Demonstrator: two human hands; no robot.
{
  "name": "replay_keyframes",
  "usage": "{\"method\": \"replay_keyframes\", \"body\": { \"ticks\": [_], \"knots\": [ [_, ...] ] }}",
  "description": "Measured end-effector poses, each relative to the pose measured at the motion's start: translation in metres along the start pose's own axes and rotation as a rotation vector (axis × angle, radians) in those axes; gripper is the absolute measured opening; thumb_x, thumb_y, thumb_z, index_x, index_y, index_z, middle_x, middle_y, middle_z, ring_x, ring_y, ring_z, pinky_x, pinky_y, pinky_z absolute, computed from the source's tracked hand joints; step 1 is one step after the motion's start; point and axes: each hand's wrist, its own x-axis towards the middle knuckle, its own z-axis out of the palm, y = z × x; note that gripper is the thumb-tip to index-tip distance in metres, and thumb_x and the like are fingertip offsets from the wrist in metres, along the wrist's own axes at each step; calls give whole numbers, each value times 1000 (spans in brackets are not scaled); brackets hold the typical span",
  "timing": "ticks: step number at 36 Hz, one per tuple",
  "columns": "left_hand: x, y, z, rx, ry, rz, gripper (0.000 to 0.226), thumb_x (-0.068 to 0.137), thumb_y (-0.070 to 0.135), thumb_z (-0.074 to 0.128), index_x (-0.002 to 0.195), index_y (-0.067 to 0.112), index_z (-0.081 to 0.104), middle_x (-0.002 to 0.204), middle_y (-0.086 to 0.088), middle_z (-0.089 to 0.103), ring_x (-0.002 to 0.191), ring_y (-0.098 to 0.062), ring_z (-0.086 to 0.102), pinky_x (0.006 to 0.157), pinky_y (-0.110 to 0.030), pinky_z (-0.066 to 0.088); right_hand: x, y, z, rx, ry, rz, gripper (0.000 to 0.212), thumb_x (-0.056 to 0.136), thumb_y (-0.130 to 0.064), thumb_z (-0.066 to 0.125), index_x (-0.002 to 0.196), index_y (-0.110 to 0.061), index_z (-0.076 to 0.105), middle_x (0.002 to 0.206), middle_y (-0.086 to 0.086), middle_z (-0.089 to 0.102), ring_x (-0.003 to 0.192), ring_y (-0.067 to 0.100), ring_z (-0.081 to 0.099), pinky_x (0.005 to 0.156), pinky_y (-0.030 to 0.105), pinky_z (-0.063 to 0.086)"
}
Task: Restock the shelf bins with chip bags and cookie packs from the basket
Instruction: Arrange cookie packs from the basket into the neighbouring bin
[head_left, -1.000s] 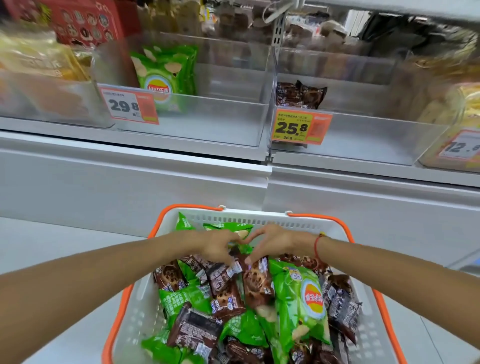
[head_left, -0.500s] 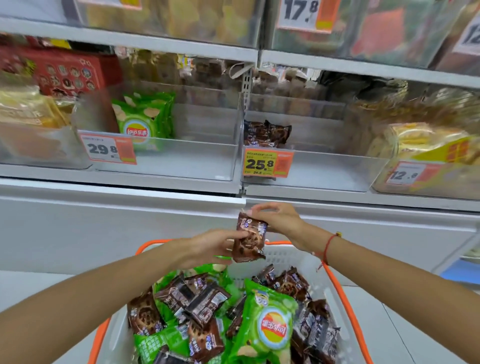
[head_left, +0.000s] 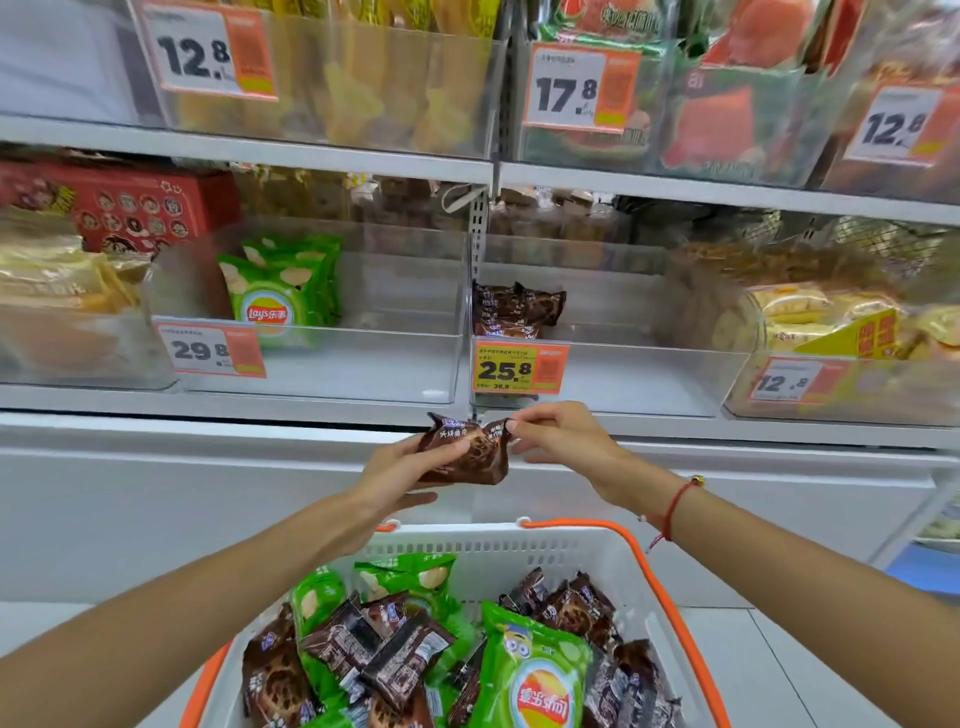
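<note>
So there's a person at the snack shelf holding one brown cookie pack (head_left: 464, 451) up in both hands, right in front of the white shelf edge and just under the yellow 25.8 price tag (head_left: 518, 368). I'll use that tag as my reference for everything.

The left hand (head_left: 402, 470) has the pack from below and from the left, thumb curled over its front and fingers wrapped behind it. The right hand (head_left: 558, 435) is pinching the pack's top right corner between thumb and forefinger; the other fingers are loosely spread beneath. There's a red string bracelet (head_left: 673, 506) on that wrist.

Straight behind the tag is a clear bin (head_left: 649, 374) with just a few of the same brown cookie packs (head_left: 514, 309) lying at its back left, so most of its floor is bare. Left of the tag is another clear bin (head_left: 363, 364) with green Lay's chip bags (head_left: 280, 291) standing upright at its left side, behind a 29.8 tag (head_left: 210, 351).

Well below the tag sits the white basket (head_left: 519, 551) with orange handles, holding a jumbled pile of brown cookie packs (head_left: 384, 654) and green chip bags (head_left: 535, 675). One big chip bag lies face up on the right of the pile.

Up above the tag, the next shelf has bins tagged 12.8 and 17.8, contents blurry.
</note>
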Motion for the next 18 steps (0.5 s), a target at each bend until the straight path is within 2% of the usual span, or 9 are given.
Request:
{"method": "replay_keyframes", "body": {
  "ticks": [2, 5, 8, 10, 13, 15, 18],
  "knots": [
    [2, 5, 0, 48, 22, 59, 31, 81, 41, 69, 106, 23, 65, 100, 0, 71, 93, -14, 68, 76, -26, 56, 1, -4, -1, -27, -15, -30, 9, 95, -9, 56, 88, -13, 60, 80, 1, 64, 69, 7, 61, 65, 15, 49],
    [4, 15, 4, 114, 57, 173, 18, 91, 38, 60, 94, 22, 69, 91, 2, 71, 81, -8, 68, 76, -24, 57, 3, -10, -5, -30, -35, -54, 16, 97, -7, 50, 84, -16, 52, 81, 2, 63, 71, 9, 60, 67, 18, 50],
    [5, 24, 8, 121, 90, 248, 22, 95, 38, 54, 88, 25, 70, 78, 14, 73, 75, 3, 67, 69, -6, 47, 3, -20, -12, -6, -26, -66, 8, 98, -8, 49, 91, -12, 52, 83, 5, 63, 71, 11, 61, 60, 14, 53],
    [6, 32, 12, 119, 138, 310, 27, 96, 38, 51, 84, 25, 70, 72, 18, 71, 68, 9, 64, 61, 0, 41, 2, -26, -15, 51, 6, -72, 9, 98, -8, 51, 90, -12, 53, 83, 6, 63, 68, 10, 62, 60, 17, 53],
    [7, 47, 19, 122, 215, 411, 29, 98, 35, 49, 86, 19, 70, 73, 14, 70, 64, 8, 62, 59, -2, 41, 3, -41, -22, 60, 81, -107, 10, 95, -11, 56, 86, -15, 58, 84, 7, 65, 67, 11, 63, 67, 21, 54],
    [8, 59, 22, 180, 243, 493, 29, 98, 36, 49, 92, 18, 71, 79, 10, 71, 70, 7, 64, 67, -8, 46, 5, -53, -30, 27, 108, -161, 3, 92, -19, 62, 89, -17, 63, 89, 6, 67, 71, 12, 64, 73, 23, 55],
    [14, 74, 21, 216, 263, 548, 26, 96, 40, 50, 95, 25, 71, 87, 9, 73, 84, -4, 67, 79, -22, 52, 7, -65, -38, -27, 48, -228, 24, 84, -31, 71, 106, -23, 64, 100, -1, 68, 89, 11, 66, 84, 26, 53]
  ]
}}
